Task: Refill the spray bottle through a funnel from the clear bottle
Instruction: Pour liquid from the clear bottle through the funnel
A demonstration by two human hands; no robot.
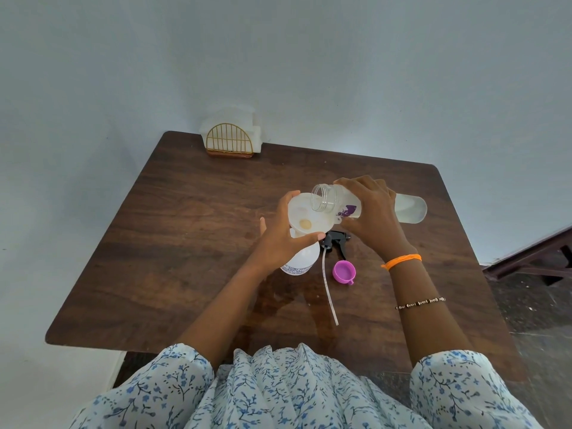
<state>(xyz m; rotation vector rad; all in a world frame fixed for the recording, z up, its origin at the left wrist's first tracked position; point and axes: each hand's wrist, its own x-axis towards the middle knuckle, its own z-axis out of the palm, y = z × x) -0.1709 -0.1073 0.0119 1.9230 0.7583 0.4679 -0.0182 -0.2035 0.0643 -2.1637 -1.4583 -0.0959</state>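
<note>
— Funnel (311, 216) position?

— It sits in the neck of the spray bottle (301, 258), which stands upright on the tabletop (192, 243). My left hand (284, 233) curls its fingers around the funnel's rim.

— And your right hand (370, 212)?

— Its fingers are wrapped around the clear bottle (371, 205), tipped on its side, open mouth over the funnel. Liquid lies toward its base.

— Anything nearby?

— Black spray head (335, 238) with its tube lies beside the spray bottle, purple cap (344, 271) just next to it.

Left hand (283, 235) hides spray bottle (301, 258) neck; label print unreadable.
</note>
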